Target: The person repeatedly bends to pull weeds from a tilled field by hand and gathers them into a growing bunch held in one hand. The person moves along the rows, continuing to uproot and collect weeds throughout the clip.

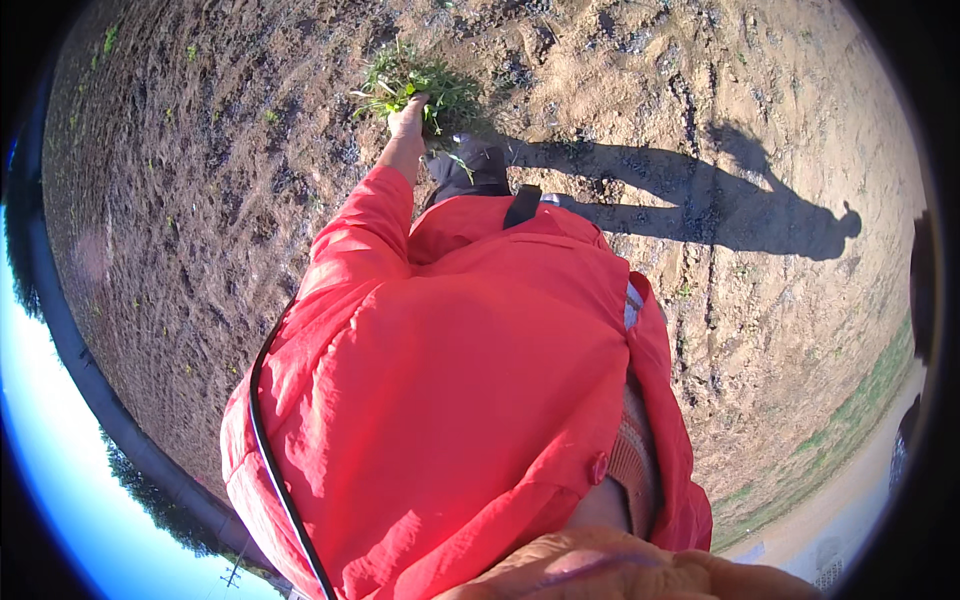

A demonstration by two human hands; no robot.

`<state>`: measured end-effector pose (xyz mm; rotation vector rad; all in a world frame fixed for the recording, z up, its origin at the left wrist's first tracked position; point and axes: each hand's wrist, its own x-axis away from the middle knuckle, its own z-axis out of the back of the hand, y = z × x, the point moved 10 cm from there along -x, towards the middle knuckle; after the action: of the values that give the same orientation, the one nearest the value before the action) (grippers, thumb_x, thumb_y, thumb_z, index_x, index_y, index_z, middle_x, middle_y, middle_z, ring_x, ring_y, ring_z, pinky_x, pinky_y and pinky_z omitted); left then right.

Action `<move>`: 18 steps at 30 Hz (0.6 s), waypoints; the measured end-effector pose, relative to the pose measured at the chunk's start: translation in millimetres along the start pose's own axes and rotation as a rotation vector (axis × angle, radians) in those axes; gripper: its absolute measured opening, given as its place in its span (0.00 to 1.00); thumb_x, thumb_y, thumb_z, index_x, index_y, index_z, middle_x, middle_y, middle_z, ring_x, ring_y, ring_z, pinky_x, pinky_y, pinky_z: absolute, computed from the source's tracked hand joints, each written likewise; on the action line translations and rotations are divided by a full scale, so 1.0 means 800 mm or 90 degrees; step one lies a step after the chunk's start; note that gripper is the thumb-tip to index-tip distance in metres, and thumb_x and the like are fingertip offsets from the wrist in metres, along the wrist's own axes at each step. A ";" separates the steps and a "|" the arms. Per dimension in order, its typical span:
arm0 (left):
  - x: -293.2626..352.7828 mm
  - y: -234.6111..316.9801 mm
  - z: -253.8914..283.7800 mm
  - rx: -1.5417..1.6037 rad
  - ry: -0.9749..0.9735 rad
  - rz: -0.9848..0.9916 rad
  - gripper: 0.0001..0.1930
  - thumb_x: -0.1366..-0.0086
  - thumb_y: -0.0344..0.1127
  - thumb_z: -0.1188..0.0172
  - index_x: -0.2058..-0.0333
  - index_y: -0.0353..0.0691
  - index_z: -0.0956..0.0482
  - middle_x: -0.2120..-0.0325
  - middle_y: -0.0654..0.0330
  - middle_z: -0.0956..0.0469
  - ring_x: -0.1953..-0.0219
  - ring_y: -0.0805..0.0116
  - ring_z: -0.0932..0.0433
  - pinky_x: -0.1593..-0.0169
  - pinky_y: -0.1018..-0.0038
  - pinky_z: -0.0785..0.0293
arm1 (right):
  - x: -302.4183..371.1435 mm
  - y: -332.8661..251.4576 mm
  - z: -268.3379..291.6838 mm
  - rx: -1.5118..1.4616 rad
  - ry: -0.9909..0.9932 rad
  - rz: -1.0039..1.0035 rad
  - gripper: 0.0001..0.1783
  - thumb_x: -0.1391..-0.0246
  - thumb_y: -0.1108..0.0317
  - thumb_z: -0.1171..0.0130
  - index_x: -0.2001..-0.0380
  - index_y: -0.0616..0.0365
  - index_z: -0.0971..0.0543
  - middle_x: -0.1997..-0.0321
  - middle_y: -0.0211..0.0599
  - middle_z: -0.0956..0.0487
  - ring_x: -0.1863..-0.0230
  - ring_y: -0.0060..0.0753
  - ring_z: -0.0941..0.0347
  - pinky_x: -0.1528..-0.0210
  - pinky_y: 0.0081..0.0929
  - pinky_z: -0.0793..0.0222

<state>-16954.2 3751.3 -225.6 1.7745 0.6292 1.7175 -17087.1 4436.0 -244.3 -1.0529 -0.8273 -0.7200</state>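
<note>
My left hand (408,122) is closed round a bunch of green weeds (432,88) with thin leaves and stems. The bunch hangs over brown soil, beyond the dark trousers (470,168) on my legs. A loose stem trails from it across the trouser leg. My left arm stretches forward in a red sleeve (362,222). My right hand does not show; the red jacket (470,360) covers much of the middle of the picture.
Rough, clod-covered soil (230,190) with scattered small green sprouts surrounds me. My shadow (720,200) falls to the right. A black cord (262,420) runs down the jacket's left side. A grass strip (850,420) borders a pale path at the lower right.
</note>
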 end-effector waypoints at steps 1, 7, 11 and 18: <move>-0.004 0.003 -0.003 -0.027 -0.024 -0.025 0.26 0.59 0.37 0.33 0.60 0.37 0.31 0.66 0.58 0.28 0.69 0.63 0.30 0.67 0.64 0.30 | -0.028 0.040 0.023 -0.059 -0.004 0.027 0.18 0.47 0.65 0.54 0.54 0.62 0.32 0.67 0.44 0.25 0.71 0.33 0.27 0.70 0.27 0.29; -0.037 0.014 0.047 -0.025 0.050 -0.024 0.24 0.61 0.41 0.31 0.66 0.34 0.26 0.72 0.58 0.27 0.74 0.64 0.29 0.71 0.67 0.29 | -0.061 0.117 0.032 -0.058 0.016 0.028 0.16 0.50 0.67 0.52 0.60 0.65 0.31 0.73 0.43 0.24 0.79 0.34 0.26 0.83 0.27 0.33; -0.039 0.000 -0.006 -0.173 0.105 0.001 0.28 0.62 0.44 0.31 0.64 0.32 0.28 0.68 0.56 0.28 0.69 0.64 0.30 0.68 0.66 0.29 | -0.047 0.114 0.014 -0.063 0.043 -0.044 0.16 0.50 0.65 0.53 0.59 0.61 0.30 0.72 0.40 0.24 0.79 0.32 0.26 0.82 0.28 0.32; -0.155 0.021 -0.108 -0.099 -0.045 0.009 0.31 0.61 0.43 0.32 0.60 0.29 0.32 0.65 0.53 0.29 0.69 0.61 0.29 0.67 0.63 0.27 | -0.054 -0.113 -0.032 -0.104 0.062 0.014 0.16 0.48 0.62 0.53 0.58 0.57 0.30 0.70 0.35 0.24 0.76 0.28 0.26 0.78 0.28 0.31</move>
<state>-17048.5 3660.6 -303.3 1.7256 0.4427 1.6584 -17177.9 4387.3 -247.6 -1.1616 -0.6801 -0.8242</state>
